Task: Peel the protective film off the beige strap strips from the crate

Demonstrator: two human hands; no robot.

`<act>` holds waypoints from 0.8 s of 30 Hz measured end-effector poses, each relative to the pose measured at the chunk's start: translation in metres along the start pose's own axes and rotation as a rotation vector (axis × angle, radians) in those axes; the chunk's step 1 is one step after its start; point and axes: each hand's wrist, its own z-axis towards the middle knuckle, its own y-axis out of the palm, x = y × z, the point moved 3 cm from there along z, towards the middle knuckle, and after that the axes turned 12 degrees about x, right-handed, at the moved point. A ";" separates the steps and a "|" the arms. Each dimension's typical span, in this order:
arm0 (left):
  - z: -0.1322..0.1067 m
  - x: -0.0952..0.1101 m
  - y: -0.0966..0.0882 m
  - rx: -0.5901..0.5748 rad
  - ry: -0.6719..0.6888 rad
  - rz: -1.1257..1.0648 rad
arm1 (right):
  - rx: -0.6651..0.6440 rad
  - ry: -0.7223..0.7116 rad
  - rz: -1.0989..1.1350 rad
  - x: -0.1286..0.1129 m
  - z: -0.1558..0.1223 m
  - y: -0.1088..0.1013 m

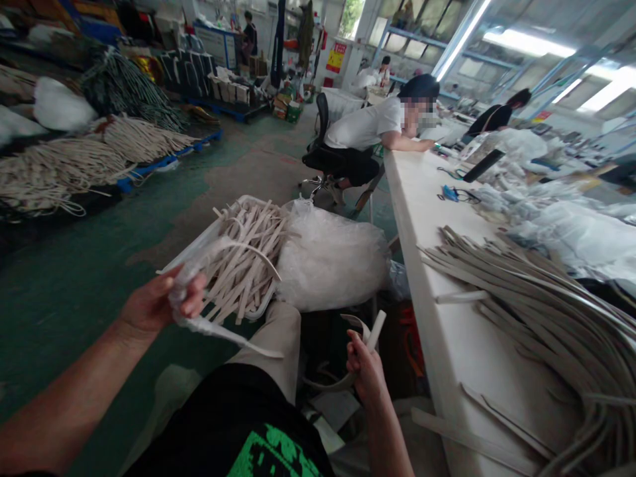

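My left hand [163, 301] is closed around a pale strap [223, 331]. It bends through the fingers, with both ends pointing right; part of it near the fingers looks like clear film, blurred. Lower right of it, my right hand [366, 364] grips a short white stick [378, 329] pointing upward. A curled beige strip [355, 322] shows beside that hand; whether the fingers hold it too, I cannot tell. Beyond my left hand, a white tray [193, 242] is heaped with cut beige strips [253, 255].
A stuffed clear plastic bag [332, 258] sits beside the tray. On my right runs a white table [422, 218] bearing long grey-beige straps [536, 298]. A seated person [362, 126] leans on its far end. Strap bundles [64, 165] lie on a blue pallet [169, 159] at left.
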 end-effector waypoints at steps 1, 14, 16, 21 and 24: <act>0.001 0.018 -0.001 0.028 0.083 0.036 | 0.004 0.014 0.000 0.002 0.000 -0.002; 0.163 0.065 0.067 0.349 0.360 1.119 | -0.098 -0.126 -0.120 0.015 -0.038 0.002; 0.163 0.010 0.080 0.227 0.207 1.012 | -0.116 -0.174 -0.154 0.016 -0.040 0.006; 0.088 -0.147 0.125 -0.185 -0.474 0.456 | -0.304 -0.196 -0.294 0.028 -0.048 0.021; 0.043 -0.194 0.149 -0.253 -0.769 0.249 | -0.469 -0.138 -0.401 0.047 -0.060 0.032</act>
